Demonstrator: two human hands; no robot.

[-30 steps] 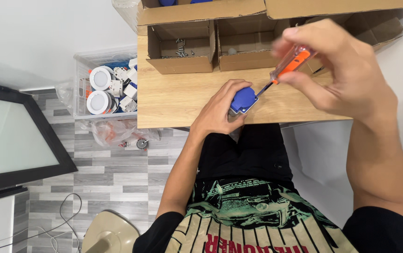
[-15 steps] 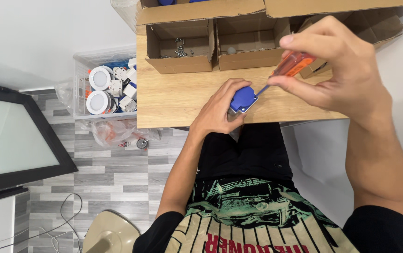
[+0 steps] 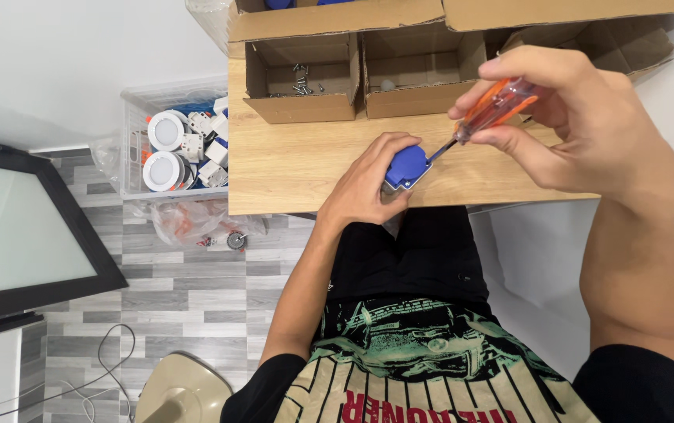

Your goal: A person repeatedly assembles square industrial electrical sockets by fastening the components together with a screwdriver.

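My left hand [image 3: 364, 184] rests on the wooden table [image 3: 290, 168] and grips a small blue and white socket part [image 3: 406, 166] near the table's front edge. My right hand [image 3: 580, 117] holds an orange-handled screwdriver [image 3: 497, 106] tilted down to the left. Its metal tip touches the right side of the blue part.
Two open cardboard boxes [image 3: 305, 74] stand at the back of the table, one with screws inside, under larger cardboard flaps [image 3: 337, 16]. A clear plastic bin [image 3: 172, 141] of white and blue parts sits on the floor to the left, beside a dark framed panel [image 3: 16, 227].
My right hand has lifted the screwdriver handle slightly and shifted it; the tip stays at the blue part. My left hand keeps its hold.
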